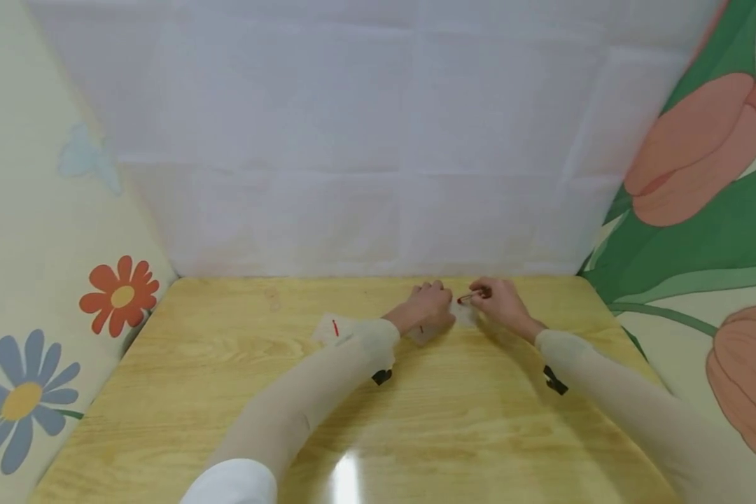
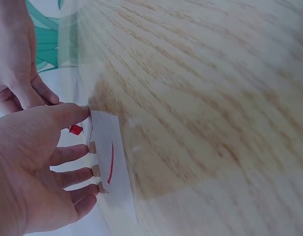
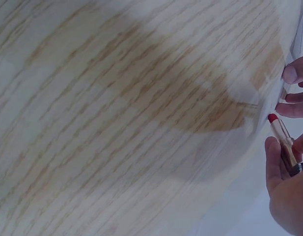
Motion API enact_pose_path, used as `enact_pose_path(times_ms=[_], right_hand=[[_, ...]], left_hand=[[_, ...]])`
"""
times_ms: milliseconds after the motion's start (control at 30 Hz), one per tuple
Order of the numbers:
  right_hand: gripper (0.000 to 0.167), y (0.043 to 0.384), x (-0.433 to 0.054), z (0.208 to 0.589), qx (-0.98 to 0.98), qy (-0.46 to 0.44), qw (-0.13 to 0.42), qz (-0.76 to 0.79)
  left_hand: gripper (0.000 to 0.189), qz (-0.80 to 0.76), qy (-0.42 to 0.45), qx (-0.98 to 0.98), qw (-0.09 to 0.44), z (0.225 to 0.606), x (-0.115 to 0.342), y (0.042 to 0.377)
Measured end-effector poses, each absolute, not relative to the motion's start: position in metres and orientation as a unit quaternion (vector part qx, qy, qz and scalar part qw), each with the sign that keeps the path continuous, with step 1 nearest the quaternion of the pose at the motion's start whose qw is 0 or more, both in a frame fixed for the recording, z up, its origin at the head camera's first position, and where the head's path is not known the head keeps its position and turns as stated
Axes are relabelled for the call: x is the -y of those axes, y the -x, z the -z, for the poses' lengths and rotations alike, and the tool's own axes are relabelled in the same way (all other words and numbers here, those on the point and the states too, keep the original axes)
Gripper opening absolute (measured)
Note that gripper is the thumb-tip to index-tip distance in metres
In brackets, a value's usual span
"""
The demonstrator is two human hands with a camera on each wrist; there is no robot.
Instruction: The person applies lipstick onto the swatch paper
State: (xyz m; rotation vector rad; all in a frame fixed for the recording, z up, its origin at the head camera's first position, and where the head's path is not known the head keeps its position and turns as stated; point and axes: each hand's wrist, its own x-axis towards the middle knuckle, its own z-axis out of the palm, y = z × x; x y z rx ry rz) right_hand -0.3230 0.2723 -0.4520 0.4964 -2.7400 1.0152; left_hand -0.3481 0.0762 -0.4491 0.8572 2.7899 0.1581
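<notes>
Lipstick (image 3: 285, 143) pinched in right grip (image 1: 502, 304), red tip (image 3: 272, 117) jutting out.

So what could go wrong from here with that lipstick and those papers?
The lipstick in the right grip has its red tip bared near the left grip, so an accidental smear is possible.
The paper by the left grip bears a red stroke that might smudge if brushed.
The left sleeve overlaps another marked sheet in the head view; contact, if any, could shift it.
</notes>
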Motion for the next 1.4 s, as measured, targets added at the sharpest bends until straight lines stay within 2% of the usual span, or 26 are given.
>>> enact_pose_path(times_ms=[467,833,1067,1400], right_hand=[[0.022,0.316,-0.273,0.451,0.93,-0.163,0.09,-0.317],[0.02,0.306,-0.282,0.45,0.929,-0.184,0.101,-0.304],[0.019,0.296,-0.285,0.446,0.934,-0.169,0.085,-0.302],[0.021,0.291,-0.29,0.441,0.94,-0.162,0.063,-0.293]], left_hand=[[0.052,-0.051,-0.276,-0.953,0.117,0.445,-0.078,0.344],[0.056,-0.032,-0.272,-0.952,0.137,0.454,-0.083,0.356],[0.052,-0.043,-0.279,-0.952,0.118,0.446,-0.077,0.348],[0.053,-0.039,-0.28,-0.95,0.131,0.453,-0.078,0.352]])
